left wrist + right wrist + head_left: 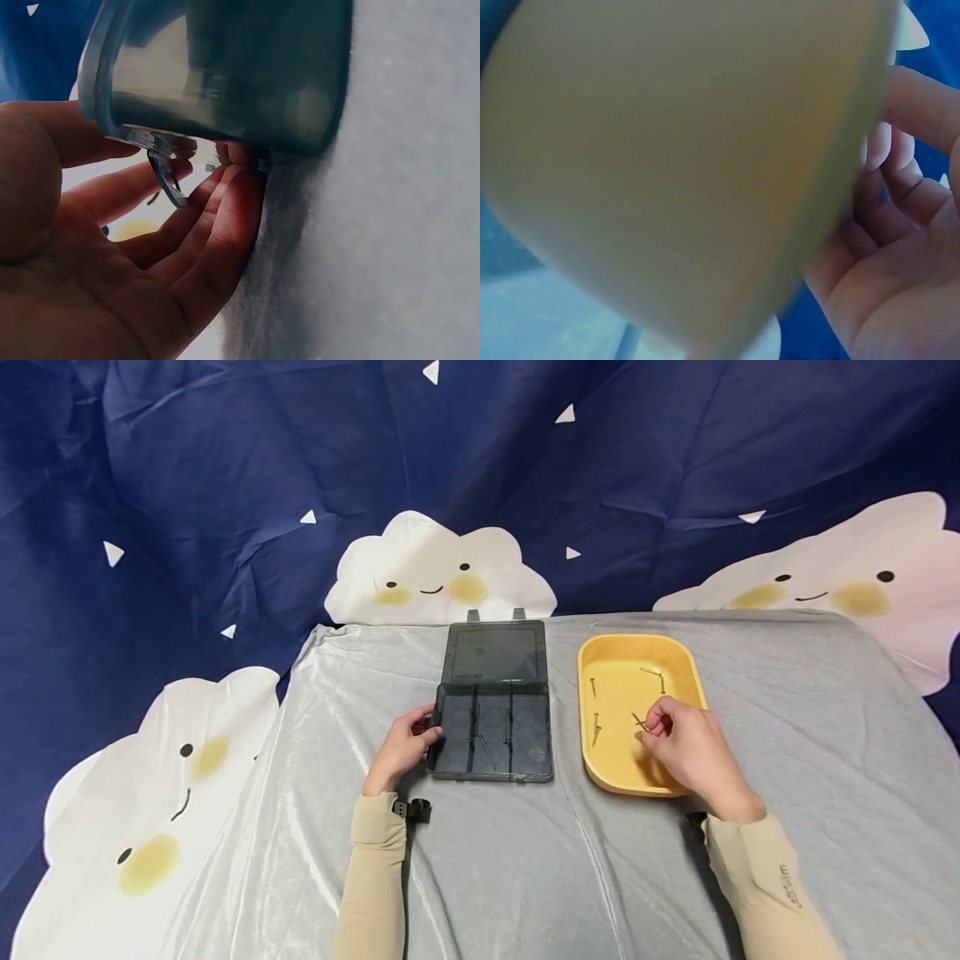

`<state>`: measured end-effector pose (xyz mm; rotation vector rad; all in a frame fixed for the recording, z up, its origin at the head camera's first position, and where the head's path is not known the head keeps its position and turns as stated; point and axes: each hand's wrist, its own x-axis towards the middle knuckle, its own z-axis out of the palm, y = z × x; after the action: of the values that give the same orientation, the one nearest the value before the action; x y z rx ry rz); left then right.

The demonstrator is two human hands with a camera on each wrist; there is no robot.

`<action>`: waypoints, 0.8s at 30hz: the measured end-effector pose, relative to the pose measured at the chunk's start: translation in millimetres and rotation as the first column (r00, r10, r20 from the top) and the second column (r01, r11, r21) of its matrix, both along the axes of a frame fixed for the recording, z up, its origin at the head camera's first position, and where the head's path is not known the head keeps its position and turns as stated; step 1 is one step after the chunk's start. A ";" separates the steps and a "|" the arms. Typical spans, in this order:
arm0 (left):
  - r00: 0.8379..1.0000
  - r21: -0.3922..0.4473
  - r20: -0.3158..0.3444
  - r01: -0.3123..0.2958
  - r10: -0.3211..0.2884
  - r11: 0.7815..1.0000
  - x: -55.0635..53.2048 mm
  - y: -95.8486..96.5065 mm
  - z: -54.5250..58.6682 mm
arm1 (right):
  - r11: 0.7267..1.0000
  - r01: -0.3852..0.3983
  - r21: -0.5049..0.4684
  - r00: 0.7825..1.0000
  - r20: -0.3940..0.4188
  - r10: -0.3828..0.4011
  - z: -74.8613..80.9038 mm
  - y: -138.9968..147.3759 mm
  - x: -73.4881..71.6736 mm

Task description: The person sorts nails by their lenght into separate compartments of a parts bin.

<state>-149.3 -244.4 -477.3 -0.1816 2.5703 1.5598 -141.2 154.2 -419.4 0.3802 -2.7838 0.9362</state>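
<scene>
On a grey-draped table [495, 860], a dark see-through box [453, 727] stands left of a yellow tray [622, 772], just apart from it. The box's lid [495, 652] is folded back, showing three compartments side by side; at least three screws [487, 752] lie in the middle one, close to its dividers, whose dark edges make an exact count hard. Inside the tray, about five screws rest free of the hands: one at upper left, two touching at lower left, and two meeting at upper right. The left hand [405, 743] grips the box's left side, fingers curled against the wall and thumb over the rim. The right hand [686, 743], over the tray, has thumb and forefinger closed in a pinch on at least one screw; whether a second is held cannot be told. From the right wrist, the tray's blurred wall hides those fingertips and the screws.
</scene>
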 end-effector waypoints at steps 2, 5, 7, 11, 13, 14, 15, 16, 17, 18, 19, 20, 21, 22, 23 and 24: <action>1.000 0.001 0.001 -0.002 0.002 1.000 -0.1 0.1 -0.1 | 1.000 0.010 -0.006 1.000 -0.009 -0.010 3.3 -1.1 1.0; 1.000 0.001 0.002 -0.005 0.005 1.000 -0.3 -0.1 -0.7 | 1.000 0.026 -0.018 0.999 -0.022 -0.026 8.2 -2.7 2.8; 1.000 -0.001 0.003 -0.008 0.008 1.000 -0.3 -0.2 -1.3 | 0.999 0.036 -0.027 0.999 -0.029 -0.037 11.5 -3.7 4.2; 1.000 -0.002 0.003 -0.008 0.008 1.000 -0.2 -0.3 -1.7 | 0.998 0.048 -0.040 0.998 -0.047 -0.049 17.5 -5.3 7.2; 1.000 0.000 0.001 -0.008 0.008 1.000 -0.2 -0.2 -1.6 | 0.998 0.049 -0.049 0.997 -0.053 -0.051 19.9 -6.0 8.5; 1.000 0.001 0.000 -0.007 0.007 1.000 -0.2 -0.2 -1.6 | 0.997 0.048 -0.055 0.997 -0.055 -0.051 20.9 -6.6 9.2; 1.000 0.001 -0.001 -0.008 0.008 1.000 -0.1 -0.1 -1.6 | 0.997 0.048 -0.062 0.997 -0.056 -0.051 21.9 -7.0 9.8; 1.000 0.002 -0.002 -0.007 0.007 1.000 -0.2 0.0 -1.6 | 0.996 0.048 -0.069 0.997 -0.058 -0.052 22.7 -7.7 10.4; 1.000 0.002 -0.003 -0.008 0.008 1.000 -0.2 0.0 -1.6 | 0.996 0.050 -0.072 0.997 -0.063 -0.055 23.7 -8.5 10.9; 1.000 0.003 -0.004 -0.008 0.008 1.000 -0.2 0.1 -1.5 | 0.996 0.051 -0.079 0.996 -0.067 -0.057 24.6 -9.3 11.5; 1.000 0.002 -0.005 -0.008 0.008 1.000 -0.3 0.1 -1.5 | 0.995 0.054 -0.085 0.996 -0.070 -0.060 25.7 -10.3 12.0; 1.000 0.002 -0.005 -0.008 0.008 1.000 -0.3 0.1 -1.5 | 0.994 0.055 -0.091 0.995 -0.074 -0.062 26.7 -11.0 12.5; 1.000 0.002 -0.005 -0.008 0.008 1.000 -0.3 0.1 -1.5 | 0.994 0.056 -0.099 0.995 -0.078 -0.064 27.6 -11.9 12.9; 1.000 0.002 -0.005 -0.008 0.008 1.000 -0.3 0.1 -1.5 | 0.993 0.058 -0.106 0.994 -0.084 -0.067 28.8 -12.8 13.4; 1.000 0.002 -0.004 -0.008 0.008 1.000 -0.3 0.0 -1.6 | 0.991 0.059 -0.116 0.994 -0.088 -0.070 29.8 -13.7 13.8; 1.000 0.003 -0.003 -0.008 0.008 1.000 -0.2 0.0 -1.6 | 0.990 0.059 -0.129 0.993 -0.092 -0.071 30.9 -14.5 14.1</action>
<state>-149.5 -244.4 -478.9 -0.1898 2.5732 1.5675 -127.1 139.7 -388.5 0.3049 -2.6173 1.0428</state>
